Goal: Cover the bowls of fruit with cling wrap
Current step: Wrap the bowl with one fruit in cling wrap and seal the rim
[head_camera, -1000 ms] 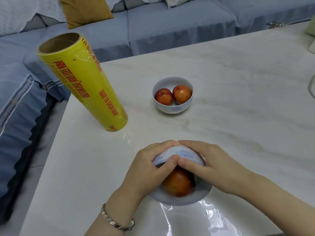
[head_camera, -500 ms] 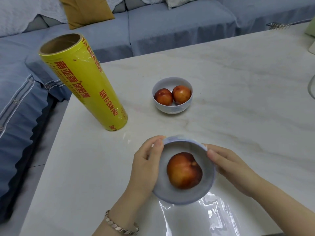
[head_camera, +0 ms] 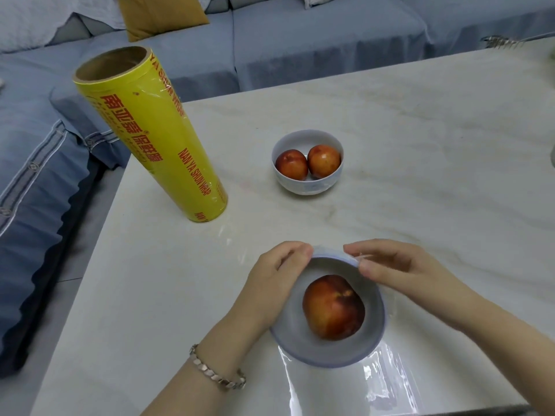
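Bowl (head_camera: 300, 340) by table (head_camera: 420, 145) front edge: L hand (head_camera: 276, 283) & R hand (head_camera: 399, 271) grip its far rim, roll (head_camera: 156, 136) well apart.

Soft, even light, bright glare on the cling film (head_camera: 387, 373) near the bottom edge, wide-angle bending at the borders.

From my seat the table (head_camera: 420, 145) reads as pale veined stone, polished smooth, and the loose cling film (head_camera: 375, 373) lying on it is clear plastic, glossy and wrinkled, with bright glare. The roll (head_camera: 156, 139) is shiny yellow printed plastic wound on a matt brown cardboard core, while the near bowl (head_camera: 300, 340) and far bowl (head_camera: 306, 187) look like glazed ceramic with a soft sheen, and the fruit (head_camera: 333, 307) in the near one has smooth, faintly shiny skin. I see matt woven cloth on the blue sofa (head_camera: 300, 49) and the mustard cushion (head_camera: 159, 16), and shiny metal links on the bracelet (head_camera: 216, 372).
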